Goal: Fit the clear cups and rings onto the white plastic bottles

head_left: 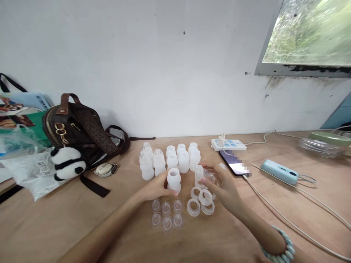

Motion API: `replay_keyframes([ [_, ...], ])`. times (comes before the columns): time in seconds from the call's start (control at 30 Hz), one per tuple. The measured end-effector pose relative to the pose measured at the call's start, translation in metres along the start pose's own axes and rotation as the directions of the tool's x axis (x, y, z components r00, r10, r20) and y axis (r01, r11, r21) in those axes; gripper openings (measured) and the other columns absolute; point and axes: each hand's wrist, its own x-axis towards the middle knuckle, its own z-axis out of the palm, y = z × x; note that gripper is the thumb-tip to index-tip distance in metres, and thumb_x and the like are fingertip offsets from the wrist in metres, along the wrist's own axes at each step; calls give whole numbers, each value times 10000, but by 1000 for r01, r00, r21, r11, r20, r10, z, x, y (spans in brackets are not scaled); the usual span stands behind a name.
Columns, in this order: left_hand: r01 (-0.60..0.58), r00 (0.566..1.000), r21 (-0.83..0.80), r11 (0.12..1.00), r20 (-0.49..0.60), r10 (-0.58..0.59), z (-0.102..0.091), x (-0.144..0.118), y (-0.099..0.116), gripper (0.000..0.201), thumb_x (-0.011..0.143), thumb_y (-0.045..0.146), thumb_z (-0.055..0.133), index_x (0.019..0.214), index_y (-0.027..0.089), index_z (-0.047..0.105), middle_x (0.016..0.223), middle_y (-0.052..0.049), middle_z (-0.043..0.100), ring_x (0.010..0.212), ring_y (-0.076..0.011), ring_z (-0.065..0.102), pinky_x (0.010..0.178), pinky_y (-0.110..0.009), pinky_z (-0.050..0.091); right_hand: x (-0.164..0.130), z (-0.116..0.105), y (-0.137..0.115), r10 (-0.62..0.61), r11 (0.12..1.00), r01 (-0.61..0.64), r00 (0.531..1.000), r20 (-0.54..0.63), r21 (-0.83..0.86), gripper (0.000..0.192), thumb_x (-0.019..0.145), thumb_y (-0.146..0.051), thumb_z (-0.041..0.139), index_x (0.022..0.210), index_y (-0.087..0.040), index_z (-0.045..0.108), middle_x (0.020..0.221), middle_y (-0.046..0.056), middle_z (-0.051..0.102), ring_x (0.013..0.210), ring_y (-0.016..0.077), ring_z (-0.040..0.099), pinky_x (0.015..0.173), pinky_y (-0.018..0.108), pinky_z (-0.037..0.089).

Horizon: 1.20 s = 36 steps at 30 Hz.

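While curled, fingers (168, 187) around bottle (173, 179)

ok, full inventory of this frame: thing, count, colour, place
bottle: 1, white, upright under left hand
tilted bottle: 1, clear, in right hand
bottle group: about 8, white, behind the hands
teats: 6, clear, near edge
rings: about 4, white, under right hand
handbag: 1, brown, left
panda toy: 1, black-white, by handbag
phone: 1, dark, charging
power strip: 1, white, by wall
blue device: 1, right
table: 1, wood
left hand: on upright bottle
right hand: holds tilted bottle
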Motion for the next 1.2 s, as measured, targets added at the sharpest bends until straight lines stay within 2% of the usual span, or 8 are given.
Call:
replay_keyframes([
  [0.13, -38, 993, 38, 999, -112, 42, -8, -8, 13, 543, 727, 336, 767, 1226, 235, 576, 1228, -49, 635, 1139, -283, 583, 973, -393, 461, -1, 3, 1, 30, 1000, -30, 1000, -9, -8, 316, 846, -358, 672, 1132, -246, 601, 1111, 74, 667, 1078, 251, 621, 899, 411, 534],
  [0.27, -52, 986, 197, 979, -145, 82, -19, -20, 37, 457, 721, 435, 772, 1106, 218, 655, 1074, -50, 638, 994, -266, 601, 896, -384, 472, -1, 3, -3, -28, 998, 30, 999, 21, -58, 330, 844, -310, 682, 1164, -268, 614, 1161, 65, 674, 1113, 243, 622, 908, 388, 537],
  [0.43, 13, 982, -8, 1000, -189, -14, -11, -35, 43, 433, 681, 416, 798, 1010, 199, 620, 976, -28, 649, 858, -213, 607, 721, -284, 493, -4, 1, -7, -195, 974, 210, 970, 144, -91, 414, 855, -251, 687, 1256, -292, 592, 1237, 60, 661, 1180, 245, 602, 976, 400, 513],
  [0.6, 106, 990, -349, 931, -53, -132, -2, -39, 38, 383, 733, 485, 726, 868, 212, 493, 757, 33, 612, 579, -121, 553, 480, -197, 425, -7, 2, -9, -331, 926, 359, 921, 204, -120, 431, 897, -218, 646, 1310, -314, 569, 1259, 63, 669, 1185, 244, 619, 986, 423, 525],
  [0.73, 292, 956, -426, 856, 137, -258, -3, -40, 37, 391, 796, 551, 640, 891, 195, 509, 748, -21, 661, 549, -141, 593, 431, -201, 416, -8, 3, -9, -398, 894, 436, 879, 263, -103, 432, 929, -172, 596, 1327, -335, 562, 1316, 55, 638, 1216, 219, 602, 1008, 402, 516],
  [0.83, 266, 964, -427, 864, 122, -236, -3, -40, 37, 409, 763, 544, 676, 886, 192, 508, 732, -4, 639, 564, -134, 574, 455, -200, 415, -8, 3, -9, -363, 903, 407, 893, 265, -134, 433, 914, -212, 627, 1329, -318, 562, 1260, 65, 668, 1164, 220, 629, 958, 379, 537],
  [1.0, 36, 979, -171, 985, -190, -68, 3, -44, 40, 388, 678, 410, 794, 876, 204, 531, 793, 46, 552, 645, -120, 522, 551, -204, 411, -7, 3, -9, -251, 935, 288, 950, 187, -206, 336, 874, -367, 666, 1185, -241, 643, 1069, 74, 744, 943, 223, 702, 812, 341, 558],
  [1.2, -167, 855, 354, 920, -413, 314, 14, -47, 39, 361, 730, 358, 794, 993, 228, 583, 979, -23, 664, 903, -234, 621, 791, -322, 468, -9, 20, -1, 89, 992, -78, 990, 106, -104, 437, 895, -569, 534, 682, -193, 601, 604, 29, 663, 561, 160, 597, 537, 267, 455],
])
